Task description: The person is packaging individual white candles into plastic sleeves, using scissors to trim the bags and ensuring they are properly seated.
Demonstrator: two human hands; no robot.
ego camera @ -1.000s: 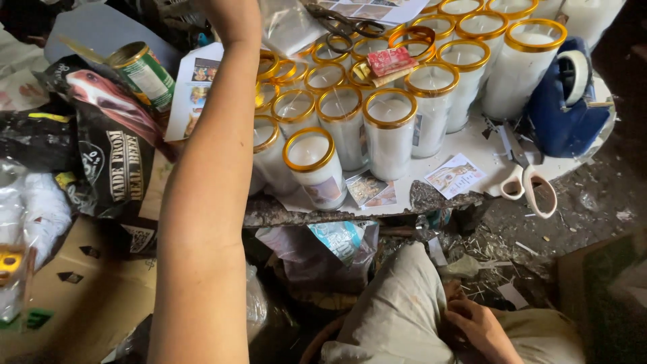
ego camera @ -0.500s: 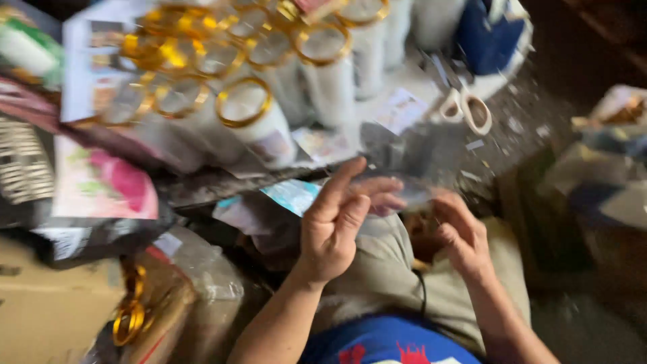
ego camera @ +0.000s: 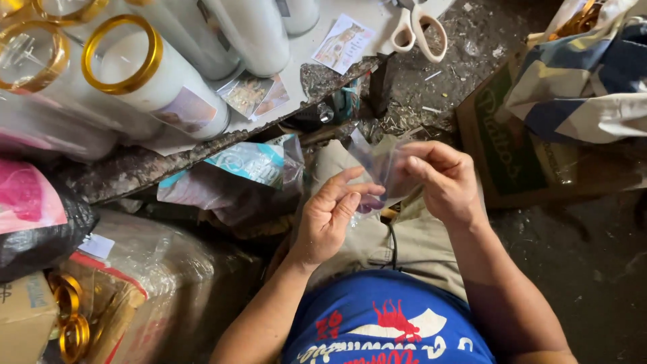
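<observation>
Right above the lap, a small clear plastic bag [ego camera: 377, 165] is pinched between both hands: right hand [ego camera: 441, 178] fingers clamped on its upper edge, left hand [ego camera: 330, 216] thumb and fingers closed on its lower corner, below the surface [ego camera: 317, 50] edge with white candle jars [ego camera: 158, 84]

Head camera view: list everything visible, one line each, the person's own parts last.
Clear plastic sleeve: one, transparent, pinched between both hands over the lap.
Glass candles: several, white with gold rims, upper left on the table.
Table: one, white top, chipped edge.
Scissors: one pair, white handles, top centre.
Picture cards: a few, printed, among the candles.
Cardboard box: one, green-printed, right.
Gold rings: several, lower left.
Left hand: fingers on the sleeve.
Right hand: fingers gripping the sleeve.
</observation>
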